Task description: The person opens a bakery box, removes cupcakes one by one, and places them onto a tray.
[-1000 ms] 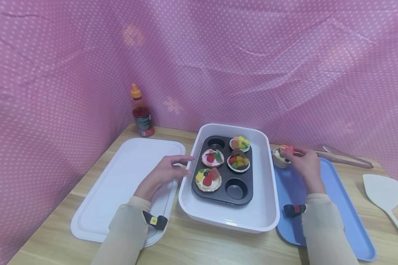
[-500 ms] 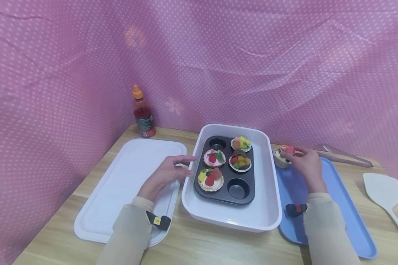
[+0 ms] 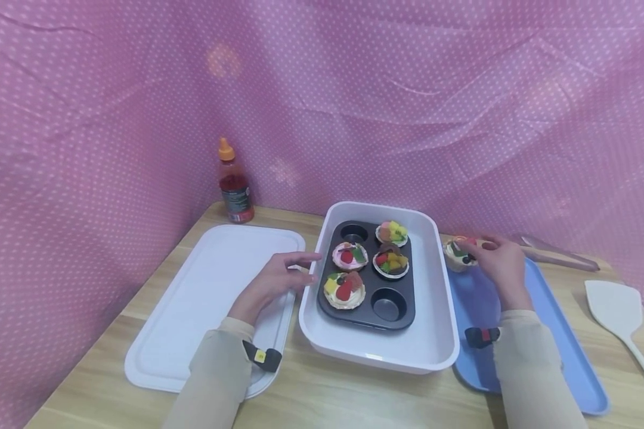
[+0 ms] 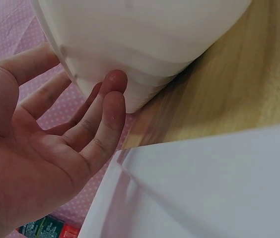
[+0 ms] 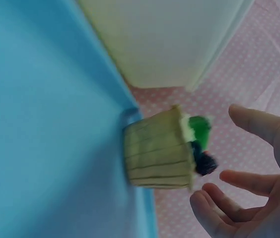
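A fruit-topped cream tart (image 3: 458, 257) in a pale ribbed case stands upright at the far left corner of the blue tray (image 3: 560, 333). Just above and right of it is my right hand (image 3: 503, 268), its fingers spread and apart from the tart in the right wrist view. My left hand (image 3: 279, 280) reaches to the left rim of the white bin (image 3: 434, 316), fingers relaxed and thumb apart, fingertips right at the wall. Inside the bin lies a dark muffin tin (image 3: 349, 316) with several fruit tarts in its cups, among them a pink-cream one (image 3: 350, 256).
Left of the bin lies a white tray (image 3: 214, 292), beneath my left forearm. A sauce bottle (image 3: 236, 193) with an orange cap stands behind it. Tongs (image 3: 558, 257) and a white spatula (image 3: 614, 307) lie on the right. A pink dotted cloth (image 3: 354, 119) hangs behind.
My right hand has let go of the tart and drawn its fingers up off it, leaving it on the blue tray. The left hand keeps its place at the bin; the head view shifts slightly.
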The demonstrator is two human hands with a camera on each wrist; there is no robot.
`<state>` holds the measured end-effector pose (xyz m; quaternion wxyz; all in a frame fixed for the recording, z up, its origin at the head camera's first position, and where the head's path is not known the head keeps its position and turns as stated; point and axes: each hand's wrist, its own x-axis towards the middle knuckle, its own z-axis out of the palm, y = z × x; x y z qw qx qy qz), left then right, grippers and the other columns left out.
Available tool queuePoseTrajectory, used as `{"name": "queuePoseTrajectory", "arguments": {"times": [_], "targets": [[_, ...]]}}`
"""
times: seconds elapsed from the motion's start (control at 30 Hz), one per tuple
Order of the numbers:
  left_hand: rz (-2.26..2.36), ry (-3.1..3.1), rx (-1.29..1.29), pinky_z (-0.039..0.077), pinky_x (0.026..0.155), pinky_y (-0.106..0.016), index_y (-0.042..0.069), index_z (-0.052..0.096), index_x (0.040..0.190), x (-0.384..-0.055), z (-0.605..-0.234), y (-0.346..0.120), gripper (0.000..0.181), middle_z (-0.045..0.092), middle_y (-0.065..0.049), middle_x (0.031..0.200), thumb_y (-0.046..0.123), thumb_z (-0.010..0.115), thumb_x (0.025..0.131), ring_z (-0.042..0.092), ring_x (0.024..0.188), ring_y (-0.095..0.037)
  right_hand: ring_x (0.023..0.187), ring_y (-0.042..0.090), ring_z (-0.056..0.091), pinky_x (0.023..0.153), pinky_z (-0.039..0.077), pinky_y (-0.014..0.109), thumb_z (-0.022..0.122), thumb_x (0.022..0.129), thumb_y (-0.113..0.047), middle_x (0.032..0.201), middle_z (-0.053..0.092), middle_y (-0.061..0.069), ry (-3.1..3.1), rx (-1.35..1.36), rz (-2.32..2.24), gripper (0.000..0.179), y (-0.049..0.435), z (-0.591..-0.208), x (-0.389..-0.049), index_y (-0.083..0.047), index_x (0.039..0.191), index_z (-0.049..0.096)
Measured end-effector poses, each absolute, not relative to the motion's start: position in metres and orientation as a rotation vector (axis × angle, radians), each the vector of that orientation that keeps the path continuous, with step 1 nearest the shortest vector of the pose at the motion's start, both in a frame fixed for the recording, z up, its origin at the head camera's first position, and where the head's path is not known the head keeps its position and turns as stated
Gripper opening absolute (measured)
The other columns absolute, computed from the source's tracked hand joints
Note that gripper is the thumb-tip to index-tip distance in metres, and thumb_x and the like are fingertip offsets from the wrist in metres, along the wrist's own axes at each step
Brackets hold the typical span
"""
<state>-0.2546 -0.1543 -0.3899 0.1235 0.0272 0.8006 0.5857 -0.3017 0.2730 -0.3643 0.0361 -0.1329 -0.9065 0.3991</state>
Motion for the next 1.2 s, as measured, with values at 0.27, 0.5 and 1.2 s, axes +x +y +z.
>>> {"name": "queuePoseTrajectory", "arguments": {"times": [0.27, 0.5, 1.2], "targets": [[1.736, 2.306, 0.115, 0.057, 0.072, -0.030, 0.011, 0.065, 0.135, -0.254, -0.392, -0.154, 0.052, 0.063, -0.019, 0.130, 0.008, 0.076, 0.084, 0.068, 0.079, -0.013, 0.141, 0.046, 0.042, 0.111, 0.040, 0.062, 0.064, 0.094, -0.052, 0.153, 0.044, 0.026, -2.609, -0.441, 1.455, 0.080, 0.258, -0.342, -0.294, -0.005, 0.154, 0.039], [1.740, 2.293, 0.077, 0.056, 0.072, -0.028, 0.014, 0.066, 0.134, -0.254, -0.393, -0.152, 0.051, 0.064, -0.016, 0.129, 0.007, 0.077, 0.084, 0.068, 0.080, -0.013, 0.122, 0.032, 0.063, 0.111, 0.042, 0.057, 0.065, 0.094, -0.051, 0.149, 0.052, 0.019, -2.564, -0.365, 1.481, 0.072, 0.247, -0.316, -0.290, -0.006, 0.148, 0.049], [1.701, 2.321, 0.047, 0.055, 0.072, -0.028, 0.019, 0.067, 0.133, -0.254, -0.388, -0.153, 0.050, 0.066, -0.012, 0.130, 0.011, 0.077, 0.084, 0.069, 0.084, -0.015, 0.134, 0.036, 0.055, 0.112, 0.045, 0.048, 0.067, 0.095, -0.044, 0.150, 0.052, 0.018, -2.649, -0.165, 1.653, 0.068, 0.164, -0.289, -0.314, -0.008, 0.149, 0.047]]}}
